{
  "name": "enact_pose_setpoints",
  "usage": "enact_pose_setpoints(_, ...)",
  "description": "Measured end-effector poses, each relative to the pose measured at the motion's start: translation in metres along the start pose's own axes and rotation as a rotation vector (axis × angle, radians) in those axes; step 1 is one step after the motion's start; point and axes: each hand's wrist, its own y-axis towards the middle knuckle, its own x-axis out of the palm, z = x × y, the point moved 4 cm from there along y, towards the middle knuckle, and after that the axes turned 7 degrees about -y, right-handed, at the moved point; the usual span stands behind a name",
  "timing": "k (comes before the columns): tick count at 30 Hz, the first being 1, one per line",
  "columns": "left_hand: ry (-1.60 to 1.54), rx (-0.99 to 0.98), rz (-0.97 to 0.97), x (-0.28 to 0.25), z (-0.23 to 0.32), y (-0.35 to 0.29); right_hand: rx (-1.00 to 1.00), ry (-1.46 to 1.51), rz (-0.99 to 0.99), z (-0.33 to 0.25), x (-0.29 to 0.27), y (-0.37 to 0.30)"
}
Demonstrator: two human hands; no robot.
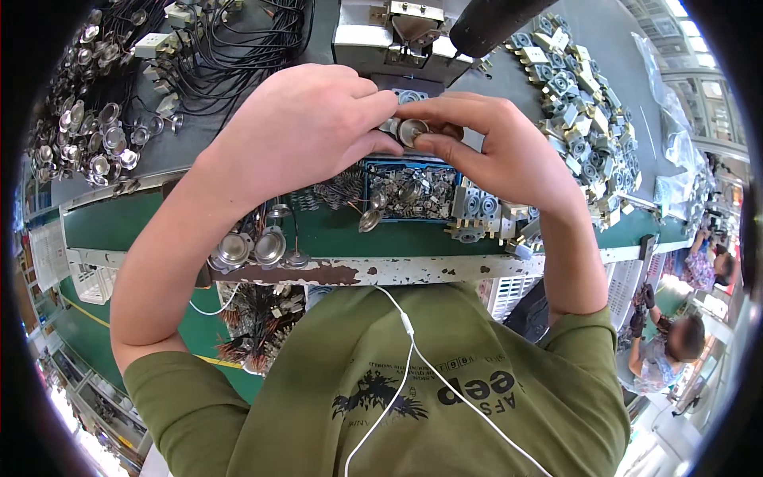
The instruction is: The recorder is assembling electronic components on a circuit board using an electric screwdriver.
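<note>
Both hands meet over the bench just in front of a metal fixture (413,48). Between the thumb and fingers of my right hand (513,151) is a small round metal cup (412,132), its hollow side showing. My left hand (310,119) is closed in a pinch right beside the cup. What its fingertips grip is mostly hidden behind the fingers. Under the hands sits a blue tray (409,215) filled with small metal pieces (429,189). A grey block with round rings (411,96) rests at the fixture's foot, partly covered by my fingers.
Metal cups on wires (103,139) and black cables (246,48) lie to the left. Grey blocks with brass-coloured pins (580,103) pile up to the right; springs (330,191) lie beside the tray. A black cylindrical tool (493,28) juts over the fixture. Other people (675,342) work at far right.
</note>
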Motion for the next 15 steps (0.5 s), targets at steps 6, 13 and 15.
enact_pose_setpoints(6, -0.020, -0.030, -0.043, 0.009, 0.000, 0.000, -0.053, -0.100, 0.037, -0.002, 0.001, -0.005)
enact_pose_setpoints(13, -0.094, -0.111, -0.090, 0.004, -0.001, 0.000, -0.052, -0.086, -0.058, 0.001, -0.013, -0.002)
enact_pose_setpoints(15, -0.179, -0.082, -0.128, -0.005, 0.003, 0.002, 0.016, -0.042, -0.032, 0.002, -0.019, -0.014)
